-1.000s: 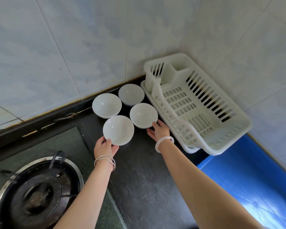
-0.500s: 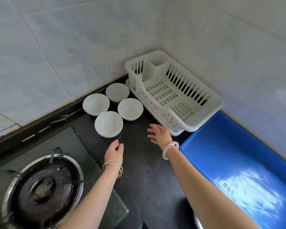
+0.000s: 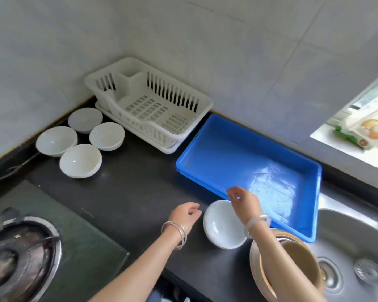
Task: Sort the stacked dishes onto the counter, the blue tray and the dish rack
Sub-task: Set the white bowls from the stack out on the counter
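Resting on the near bench (image 3: 129,192), stack of white dishes (image 3: 220,223) between left hand (image 3: 184,214) and right hand (image 3: 244,202), fingers (image 3: 193,206) loosely curled, empty; probably glazed ceramic: stiff, heavy, slippery, chippable; grip opposite rims.

a home kitchen: tiled walls (image 3: 183,29), dark counter (image 3: 129,192), gas burner (image 3: 15,258), steel sink (image 3: 354,247) and dish rack (image 3: 148,101).

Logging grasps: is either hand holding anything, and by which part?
Nothing is held. The left hand sits beside the white plates, and the right hand is over their rim. Both have loosely curled fingers and grip nothing.
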Available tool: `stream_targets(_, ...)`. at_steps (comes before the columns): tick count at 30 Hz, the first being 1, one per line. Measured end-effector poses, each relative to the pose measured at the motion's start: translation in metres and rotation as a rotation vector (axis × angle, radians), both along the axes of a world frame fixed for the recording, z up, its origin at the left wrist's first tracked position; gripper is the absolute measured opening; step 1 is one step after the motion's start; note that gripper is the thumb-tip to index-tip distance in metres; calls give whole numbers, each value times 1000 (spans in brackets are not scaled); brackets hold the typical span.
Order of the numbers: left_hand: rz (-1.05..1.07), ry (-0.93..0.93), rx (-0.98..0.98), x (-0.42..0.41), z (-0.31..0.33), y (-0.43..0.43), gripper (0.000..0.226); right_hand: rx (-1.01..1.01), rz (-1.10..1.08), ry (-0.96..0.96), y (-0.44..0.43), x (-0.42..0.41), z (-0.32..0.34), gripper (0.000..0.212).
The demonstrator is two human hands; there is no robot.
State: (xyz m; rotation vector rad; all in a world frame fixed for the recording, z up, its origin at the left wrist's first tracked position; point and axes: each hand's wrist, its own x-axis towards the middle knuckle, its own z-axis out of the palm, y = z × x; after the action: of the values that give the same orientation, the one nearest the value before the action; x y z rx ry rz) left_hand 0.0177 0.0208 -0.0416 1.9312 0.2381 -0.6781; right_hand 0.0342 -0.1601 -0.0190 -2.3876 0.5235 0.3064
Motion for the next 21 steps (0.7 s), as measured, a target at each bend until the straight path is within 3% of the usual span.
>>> stream_targets(3, -63, 19, 36, -10, -1, -20, 42, -178, -2, 83, -22, -27, -8, 20)
stream_targets(8, -72, 28, 86, -22, -8, -32, 59, -170, -42, 133, -37, -49, -15, 14)
stream_targets(14, 34, 51, -5, -27, -10, -35, 54, -165, -40, 141, -34, -47, -19, 17)
stream_targets(21, 141, 143, -135, -30, -21, -34, 53, -302, 35, 101, -31, -46, -21, 6)
